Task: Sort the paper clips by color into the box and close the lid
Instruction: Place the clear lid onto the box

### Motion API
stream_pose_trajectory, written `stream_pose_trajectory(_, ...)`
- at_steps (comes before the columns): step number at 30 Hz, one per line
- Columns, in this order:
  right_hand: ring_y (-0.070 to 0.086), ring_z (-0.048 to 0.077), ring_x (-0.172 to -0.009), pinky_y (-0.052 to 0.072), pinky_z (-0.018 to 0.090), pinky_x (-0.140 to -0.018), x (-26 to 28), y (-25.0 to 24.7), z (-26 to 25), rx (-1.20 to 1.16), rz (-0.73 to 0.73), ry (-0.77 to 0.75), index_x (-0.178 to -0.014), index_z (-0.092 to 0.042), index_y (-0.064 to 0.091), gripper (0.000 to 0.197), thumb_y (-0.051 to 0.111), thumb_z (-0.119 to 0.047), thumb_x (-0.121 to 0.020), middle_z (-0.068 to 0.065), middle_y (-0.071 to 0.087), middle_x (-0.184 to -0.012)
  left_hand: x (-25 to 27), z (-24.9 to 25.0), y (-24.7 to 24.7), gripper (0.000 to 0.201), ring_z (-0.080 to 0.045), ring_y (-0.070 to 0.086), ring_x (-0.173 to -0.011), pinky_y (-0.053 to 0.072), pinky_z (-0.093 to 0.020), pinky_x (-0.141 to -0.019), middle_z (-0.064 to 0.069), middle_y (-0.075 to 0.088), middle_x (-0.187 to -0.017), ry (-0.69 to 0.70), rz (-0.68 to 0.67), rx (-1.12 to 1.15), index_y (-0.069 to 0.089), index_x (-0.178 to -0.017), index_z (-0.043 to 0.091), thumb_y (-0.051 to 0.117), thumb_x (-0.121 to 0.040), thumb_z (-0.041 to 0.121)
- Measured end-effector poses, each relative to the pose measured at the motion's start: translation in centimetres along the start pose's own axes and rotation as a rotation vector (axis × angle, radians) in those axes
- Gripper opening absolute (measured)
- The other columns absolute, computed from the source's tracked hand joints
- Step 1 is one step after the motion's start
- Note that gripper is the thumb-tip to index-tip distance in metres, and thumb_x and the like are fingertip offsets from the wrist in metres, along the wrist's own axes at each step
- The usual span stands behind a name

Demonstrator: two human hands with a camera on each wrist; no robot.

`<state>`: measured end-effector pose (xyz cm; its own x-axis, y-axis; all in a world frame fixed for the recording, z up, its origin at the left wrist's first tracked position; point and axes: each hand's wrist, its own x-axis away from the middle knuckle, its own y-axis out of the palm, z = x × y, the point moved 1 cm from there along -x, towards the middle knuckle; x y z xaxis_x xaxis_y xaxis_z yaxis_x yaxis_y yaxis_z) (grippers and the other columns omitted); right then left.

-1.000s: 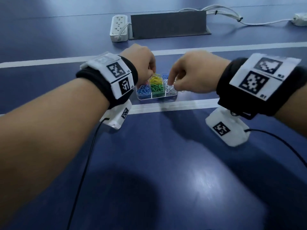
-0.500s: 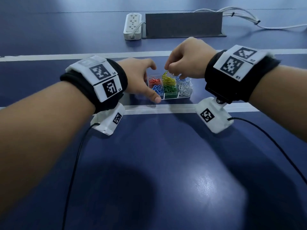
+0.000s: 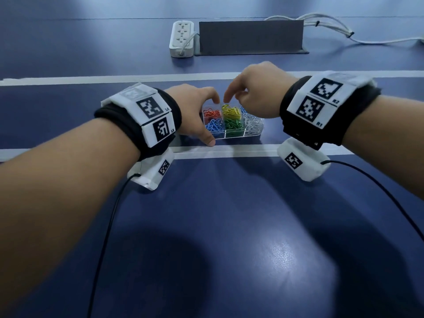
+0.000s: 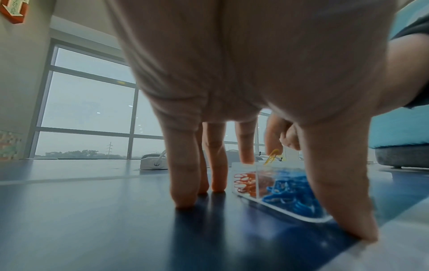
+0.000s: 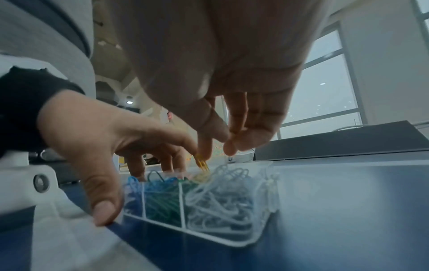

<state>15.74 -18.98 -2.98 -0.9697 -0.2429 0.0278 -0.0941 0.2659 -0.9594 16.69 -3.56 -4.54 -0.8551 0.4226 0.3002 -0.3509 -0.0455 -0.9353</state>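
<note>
A clear compartment box (image 3: 243,135) lies on the blue table, holding red (image 3: 210,112), yellow (image 3: 231,111), blue (image 3: 214,125), green (image 3: 234,125) and white clips (image 3: 252,123). My left hand (image 3: 195,113) braces its left end with straight fingers. The thumb (image 5: 102,207) is against the near corner and the index fingertip (image 4: 246,159) is on the far rim. The other fingers stand on the table. My right hand (image 3: 257,95) hovers over the yellow compartment and pinches one yellow paper clip (image 5: 202,163), which hangs point down just above the box (image 5: 209,236). No lid shows.
A white power strip (image 3: 182,39), a dark grey upright panel (image 3: 251,36) and white cables (image 3: 332,28) lie at the far side. White tape lines (image 3: 241,153) cross the table just in front of the box. Black wrist cables (image 3: 107,226) trail toward me.
My left hand left the top of the box and settled at its left end, thumb down at the front corner. My right hand came over the yellow compartment with the yellow clip.
</note>
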Motion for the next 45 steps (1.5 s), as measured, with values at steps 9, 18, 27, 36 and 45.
stream_pose_trajectory(9, 0.051, 0.02, -0.094, 0.048, 0.037, -0.089, 0.8, 0.1, 0.1, 0.079, -0.029, -0.129, -0.109, -0.033, 0.068, 0.049, 0.038, -0.003, -0.085, 0.002, 0.052, -0.1, 0.0, 0.0, 0.0, 0.089, -0.022, 0.055, -0.093, 0.048, -0.036, -0.09, -0.005, 0.064, -0.113, -0.001, -0.01, 0.007, 0.038, -0.131, 0.03, 0.08, -0.056, 0.052)
stream_pose_trajectory(18, 0.052, 0.028, -0.094, 0.042, 0.036, -0.092, 1.5, -1.8, 7.2, 0.113, -0.013, 0.159, -0.097, -0.02, 0.055, 0.021, 0.053, -0.02, -0.076, 0.013, 0.058, -0.111, 0.4, -0.3, -0.2, 0.088, -0.02, 0.058, -0.092, 0.048, -0.034, -0.089, 0.0, 0.064, -0.11, -0.038, -0.007, 0.119, 0.041, -0.126, 0.021, 0.082, -0.053, 0.05)
stream_pose_trajectory(27, 0.043, 0.031, -0.111, 0.041, 0.045, -0.096, 5.4, -2.3, 13.7, 0.209, -0.225, 0.481, -0.106, -0.027, 0.036, 0.064, 0.073, -0.044, -0.056, 0.009, 0.045, -0.118, 0.1, -0.2, -0.3, 0.082, -0.019, 0.055, -0.091, 0.048, -0.035, -0.089, 0.002, 0.062, -0.104, -0.046, 0.0, 0.097, 0.045, -0.123, 0.017, 0.082, -0.056, 0.046)
stream_pose_trajectory(36, 0.056, 0.033, -0.095, 0.048, 0.041, -0.087, 3.6, -2.1, 14.0, 0.181, -0.208, 0.569, -0.109, -0.021, 0.039, 0.065, 0.079, -0.031, -0.058, 0.011, 0.06, -0.104, 0.4, -0.4, -0.2, 0.082, -0.019, 0.059, -0.094, 0.049, -0.034, -0.09, 0.005, 0.061, -0.102, -0.048, 0.002, 0.137, 0.046, -0.123, 0.022, 0.083, -0.054, 0.047)
stream_pose_trajectory(45, 0.054, 0.026, -0.107, 0.046, 0.042, -0.092, 2.6, -2.2, 4.1, -0.138, -0.172, 0.026, -0.103, -0.026, 0.035, 0.056, 0.075, -0.017, -0.065, -0.001, 0.049, -0.115, 0.4, -0.7, -0.2, 0.094, -0.02, 0.059, -0.095, 0.049, -0.036, -0.09, 0.007, 0.059, -0.102, -0.063, 0.008, 0.192, 0.038, -0.126, 0.023, 0.086, -0.049, 0.044)
